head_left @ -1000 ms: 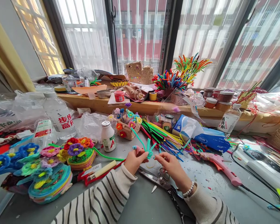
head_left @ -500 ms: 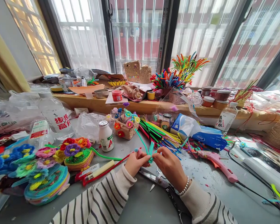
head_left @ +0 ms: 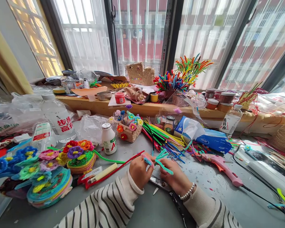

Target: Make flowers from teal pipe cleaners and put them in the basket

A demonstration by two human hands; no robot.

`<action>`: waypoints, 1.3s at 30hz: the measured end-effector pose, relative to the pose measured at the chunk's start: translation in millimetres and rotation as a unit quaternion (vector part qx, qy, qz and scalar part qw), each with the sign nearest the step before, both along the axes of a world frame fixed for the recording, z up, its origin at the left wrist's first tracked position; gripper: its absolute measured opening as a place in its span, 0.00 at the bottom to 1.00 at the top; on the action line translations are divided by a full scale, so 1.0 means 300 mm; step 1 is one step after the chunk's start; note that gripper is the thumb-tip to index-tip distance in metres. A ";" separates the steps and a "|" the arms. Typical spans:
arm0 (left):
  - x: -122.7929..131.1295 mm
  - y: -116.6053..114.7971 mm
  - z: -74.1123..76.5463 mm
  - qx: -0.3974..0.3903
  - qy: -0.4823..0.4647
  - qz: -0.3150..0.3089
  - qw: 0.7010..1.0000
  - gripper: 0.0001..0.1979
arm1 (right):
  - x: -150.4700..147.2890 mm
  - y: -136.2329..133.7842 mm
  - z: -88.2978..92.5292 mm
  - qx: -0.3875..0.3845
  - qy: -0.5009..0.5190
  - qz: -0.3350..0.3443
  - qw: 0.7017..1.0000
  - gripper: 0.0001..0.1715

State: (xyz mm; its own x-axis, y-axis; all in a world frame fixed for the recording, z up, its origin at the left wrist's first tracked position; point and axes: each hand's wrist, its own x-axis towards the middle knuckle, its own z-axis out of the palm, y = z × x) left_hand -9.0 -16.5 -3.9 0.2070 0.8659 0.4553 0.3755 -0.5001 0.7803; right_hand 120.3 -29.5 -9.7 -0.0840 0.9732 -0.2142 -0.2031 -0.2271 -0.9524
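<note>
The left hand's (head_left: 140, 172) fingers are pinching the base of a teal bunch (head_left: 165, 168), which is fanning out between both hands above the tabletop (head_left: 148, 212). One strand is crossing the right hand (head_left: 177, 179); its fingers are curling close by, but their tips are hidden, so I cannot tell whether they are gripping. Below, the hands are partly covering scissors (head_left: 159, 183). A white bottle (head_left: 108, 139) is showing a red "A", its next letter turning from view. A clear bottle (head_left: 59, 122) is bearing red "步步高"; another bottle (head_left: 231, 122) is showing black "开水".
</note>
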 end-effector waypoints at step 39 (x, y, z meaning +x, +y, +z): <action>0.007 0.056 -0.012 -0.410 -0.343 -0.022 0.845 0.12 | 0.002 0.002 -0.003 -0.003 0.180 0.033 0.983 0.09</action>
State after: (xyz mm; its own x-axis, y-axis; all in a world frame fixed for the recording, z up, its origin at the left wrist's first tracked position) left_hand -7.0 0.3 -7.5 0.1772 0.9470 -0.2680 -0.3102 0.3122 0.8979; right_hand 120.7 -28.9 -10.5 -0.2187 0.9618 -0.1646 -0.5115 -0.2567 -0.8200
